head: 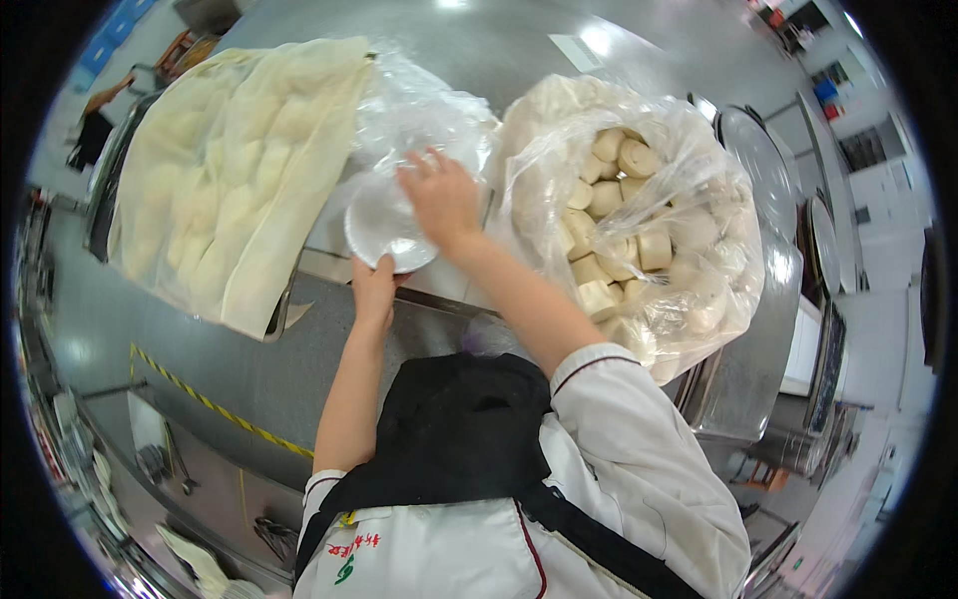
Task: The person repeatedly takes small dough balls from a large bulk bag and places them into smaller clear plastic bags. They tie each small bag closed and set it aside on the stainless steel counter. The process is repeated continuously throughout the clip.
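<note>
Before me is a round white dish (389,224), tilted, with a shiny clear surface that looks like plastic film. My left hand (374,292) grips its near rim, thumb on top. Over the dish's right side reaches my right hand (443,196), slightly blurred; whether its fingers pinch anything is unclear. Crumpled clear plastic (419,120) lies just beyond both hands. To the right, a large clear plastic bag (539,165) gapes around many pale steamed buns (606,198). A cream cloth (247,172) drapes over rounded lumps at the left, hiding them.
A dark-edged tray (278,318) shows under the cloth's near corner. Metal lids (760,165) stand beyond the bag at the right, near a steel surface (756,359). At the far left, another person's arm (108,97) is visible. Yellow-black tape (224,412) marks the floor.
</note>
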The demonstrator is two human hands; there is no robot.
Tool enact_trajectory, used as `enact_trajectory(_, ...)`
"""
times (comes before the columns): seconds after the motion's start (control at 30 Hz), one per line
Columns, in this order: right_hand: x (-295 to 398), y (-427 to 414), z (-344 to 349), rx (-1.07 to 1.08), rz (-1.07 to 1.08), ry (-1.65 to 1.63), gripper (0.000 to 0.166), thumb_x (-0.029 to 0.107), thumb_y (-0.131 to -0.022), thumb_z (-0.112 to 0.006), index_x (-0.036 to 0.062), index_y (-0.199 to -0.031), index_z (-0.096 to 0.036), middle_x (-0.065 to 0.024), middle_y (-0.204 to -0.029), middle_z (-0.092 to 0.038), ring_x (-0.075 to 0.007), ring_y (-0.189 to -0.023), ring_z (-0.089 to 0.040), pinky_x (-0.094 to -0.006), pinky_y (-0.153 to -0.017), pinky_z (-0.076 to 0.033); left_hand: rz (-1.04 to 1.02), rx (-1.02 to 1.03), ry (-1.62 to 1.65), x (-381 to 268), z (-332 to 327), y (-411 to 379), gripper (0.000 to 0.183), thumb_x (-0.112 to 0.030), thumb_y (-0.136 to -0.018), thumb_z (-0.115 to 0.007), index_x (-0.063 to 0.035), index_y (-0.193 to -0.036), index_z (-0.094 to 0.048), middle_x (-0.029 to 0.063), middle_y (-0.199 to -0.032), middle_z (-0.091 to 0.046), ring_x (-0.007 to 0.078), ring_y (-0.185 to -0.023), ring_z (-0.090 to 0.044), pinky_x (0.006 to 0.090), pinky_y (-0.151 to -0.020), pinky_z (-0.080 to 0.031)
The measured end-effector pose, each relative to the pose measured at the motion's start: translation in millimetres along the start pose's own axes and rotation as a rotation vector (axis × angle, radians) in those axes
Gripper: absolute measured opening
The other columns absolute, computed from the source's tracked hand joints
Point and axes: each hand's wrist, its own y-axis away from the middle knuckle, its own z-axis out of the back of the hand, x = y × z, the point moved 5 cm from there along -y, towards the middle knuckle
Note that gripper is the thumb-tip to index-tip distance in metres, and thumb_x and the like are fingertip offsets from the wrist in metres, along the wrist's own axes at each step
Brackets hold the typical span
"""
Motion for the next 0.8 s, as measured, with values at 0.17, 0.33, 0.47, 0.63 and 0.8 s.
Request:
enact_trajectory(0.17,80.4,47.9,52.1,0.329,-0.167,-0.685,0.018,0.020,-0.087,-0.076,0.0095,-0.099,-0.070,-0.0073,-0.099,-0.075,-0.0326,-0.093,-0.072,-0.0430,-0.076,-0.058,0.161,0.188,0.307,35.6,45.8,-12.2,0.040,-0.019,-0.102,-0.064,-0.0064,-0.138,-0.051,0.0100,-0.136,-0.056,0.0204,-0.120,-0.061,0.0321,-0.095,-0.055)
enact_trajectory(0.33,65.4,71.6,98.8,0.496,-0.812,-1.249,0.016,0.012,-0.092,-0.075,0.0055,-0.099,-0.063,-0.0078,-0.095,-0.074,-0.0274,-0.084,-0.074,-0.0361,-0.072,-0.059,0.018,0.126,-0.117,0.6,46.5,6.0,0.046,-0.023,-0.098,-0.070,-0.0031,-0.133,-0.048,0.0101,-0.123,-0.056,0.0202,-0.117,-0.056,0.0335,-0.099,-0.048)
enact_trajectory(0.47,45.3,74.8,152.9,0.227,-1.021,-1.743,0.019,0.010,-0.100,-0.064,0.0045,-0.117,-0.057,-0.0134,-0.114,-0.069,-0.0296,-0.105,-0.071,-0.0420,-0.080,-0.064,-0.271,-0.071,-0.237,-41.1,38.5,46.3,0.047,-0.018,-0.097,-0.070,-0.0010,-0.133,-0.045,0.0110,-0.118,-0.056,0.0209,-0.112,-0.058,0.0344,-0.097,-0.048)
enact_trajectory(0.63,-10.2,121.0,294.8,-0.500,-0.802,-1.569,0.045,0.029,-0.105,-0.049,0.0090,-0.145,-0.042,-0.0189,-0.151,-0.047,-0.0404,-0.129,-0.057,-0.0584,-0.094,-0.057,-0.385,0.713,-0.071,-110.8,-48.7,91.1,0.029,-0.003,-0.095,-0.064,0.0007,-0.124,-0.058,0.0123,-0.118,-0.061,0.0200,-0.109,-0.060,0.0330,-0.097,-0.048)
enact_trajectory(0.8,-39.9,162.9,486.7,-1.142,-0.302,-1.165,0.069,0.052,-0.104,-0.038,0.0115,-0.160,-0.036,-0.0197,-0.163,-0.037,-0.0459,-0.145,-0.042,-0.0639,-0.104,-0.050,-0.793,1.043,-0.641,-100.2,-223.7,117.0,0.022,0.004,-0.093,-0.058,-0.0006,-0.111,-0.071,0.0163,-0.114,-0.068,0.0267,-0.101,-0.067,0.0354,-0.087,-0.054)
